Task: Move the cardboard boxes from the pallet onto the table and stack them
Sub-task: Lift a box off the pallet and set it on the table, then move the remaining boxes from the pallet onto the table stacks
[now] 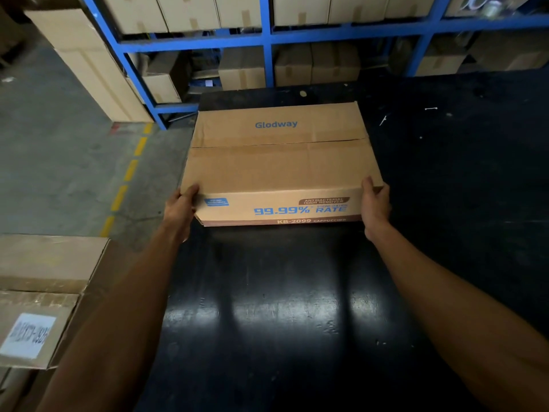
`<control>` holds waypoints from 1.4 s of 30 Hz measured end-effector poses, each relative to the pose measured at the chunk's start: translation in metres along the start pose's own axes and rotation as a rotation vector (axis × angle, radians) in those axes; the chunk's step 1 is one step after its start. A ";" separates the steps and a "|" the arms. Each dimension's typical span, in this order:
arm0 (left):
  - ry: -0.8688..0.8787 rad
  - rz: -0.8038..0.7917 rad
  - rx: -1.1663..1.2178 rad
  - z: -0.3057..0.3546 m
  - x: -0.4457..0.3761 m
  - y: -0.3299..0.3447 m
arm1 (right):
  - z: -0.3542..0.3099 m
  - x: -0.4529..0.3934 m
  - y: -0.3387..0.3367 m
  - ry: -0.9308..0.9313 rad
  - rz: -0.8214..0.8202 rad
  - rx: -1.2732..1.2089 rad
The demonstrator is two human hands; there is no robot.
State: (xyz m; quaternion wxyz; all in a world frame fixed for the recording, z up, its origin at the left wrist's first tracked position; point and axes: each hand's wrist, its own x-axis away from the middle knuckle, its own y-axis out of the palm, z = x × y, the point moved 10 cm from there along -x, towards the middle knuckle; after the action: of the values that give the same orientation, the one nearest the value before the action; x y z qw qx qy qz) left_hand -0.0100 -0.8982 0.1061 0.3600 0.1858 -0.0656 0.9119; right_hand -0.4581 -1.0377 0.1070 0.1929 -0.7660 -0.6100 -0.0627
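A flat brown cardboard box [279, 162] printed "Glodway" and "99.99% RATE" lies on the glossy black table [282, 307], near its far left part. My left hand [179, 211] grips the box's near left corner, thumb on top. My right hand [375, 205] grips the near right corner the same way. Both arms reach forward over the table. Whether the box rests fully on the table or is slightly lifted, I cannot tell.
More cardboard boxes [38, 295] are stacked at the lower left, one with a white label. Blue shelving [267, 40] full of boxes stands behind the table. A grey floor with a dashed yellow line [127, 173] lies to the left.
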 end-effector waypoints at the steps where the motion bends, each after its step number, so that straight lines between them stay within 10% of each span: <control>1: 0.003 0.006 0.007 0.000 -0.002 0.000 | 0.000 0.000 0.000 -0.002 -0.001 0.008; 21: 0.038 0.074 -0.135 -0.007 0.063 -0.005 | 0.017 0.035 -0.009 0.028 -0.105 0.386; 27: 0.039 -0.082 -0.212 -0.045 0.155 -0.025 | 0.006 0.125 0.007 -0.286 -0.303 0.598; 42: 0.122 0.277 -0.090 -0.137 0.408 -0.298 | 0.072 0.472 0.104 -0.684 -0.944 0.608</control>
State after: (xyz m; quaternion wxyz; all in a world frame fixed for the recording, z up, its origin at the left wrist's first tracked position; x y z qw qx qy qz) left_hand -0.1214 -0.3878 0.1329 0.2423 0.1029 -0.1096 0.9585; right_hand -0.2515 -0.6005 0.1745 0.1476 -0.3040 -0.8980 0.2817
